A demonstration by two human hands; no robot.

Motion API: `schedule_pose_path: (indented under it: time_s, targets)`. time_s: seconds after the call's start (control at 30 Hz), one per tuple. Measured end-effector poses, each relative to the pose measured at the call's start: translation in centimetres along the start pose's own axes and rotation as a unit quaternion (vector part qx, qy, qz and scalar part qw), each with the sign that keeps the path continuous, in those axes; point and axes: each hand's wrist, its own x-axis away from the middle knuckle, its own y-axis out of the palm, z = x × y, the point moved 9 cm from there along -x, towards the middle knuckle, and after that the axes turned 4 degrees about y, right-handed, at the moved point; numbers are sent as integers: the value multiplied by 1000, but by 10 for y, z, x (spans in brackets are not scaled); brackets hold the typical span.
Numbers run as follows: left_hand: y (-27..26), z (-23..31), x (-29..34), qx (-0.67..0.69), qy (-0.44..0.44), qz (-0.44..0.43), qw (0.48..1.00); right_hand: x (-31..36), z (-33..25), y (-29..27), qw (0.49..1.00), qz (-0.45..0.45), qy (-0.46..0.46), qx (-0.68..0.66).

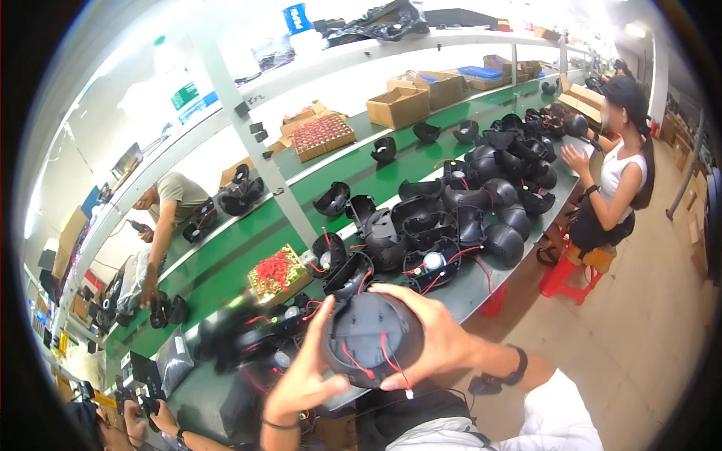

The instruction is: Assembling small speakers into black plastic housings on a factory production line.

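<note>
Between my two hands is a black, rounded plastic housing (368, 325), its flat side facing up. Red wires lie across it, and a small white connector dangles at its near edge. My left hand (307, 368) grips the left side, thumb at the near rim. Around the right side curve the fingers of my right hand (444, 340), its thumb also near the front. Just beyond, a black shell with a round silver part (434, 261) and red wires lies on the bench. A shallow box of small red-wired parts (277, 275) sits farther left.
Black shells (421, 218) are heaped along the metal bench to the right. Behind runs a green conveyor belt (301, 180) carrying scattered shells. Cardboard boxes (398, 107) stand beyond it. One co-worker (620, 161) sits at right; another (177, 203) reaches across at left; more hands show lower left.
</note>
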Motion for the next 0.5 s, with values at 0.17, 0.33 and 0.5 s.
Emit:
schedule_pose_path:
  time_s: [0.17, 0.33, 0.5]
  targets:
    - [-35, 1, -42, -22, -20, -12, 999, -65, 25, 5, 985, -129, 98, -54]
    - [-110, -9, -84, -151, -18, 48, 987, -145, 71, -8, 933, -305, 114, 156]
    - [-262, -44, -123, -223, -55, 174, 958, -286, 221, -138, 800, -243, 224, 501]
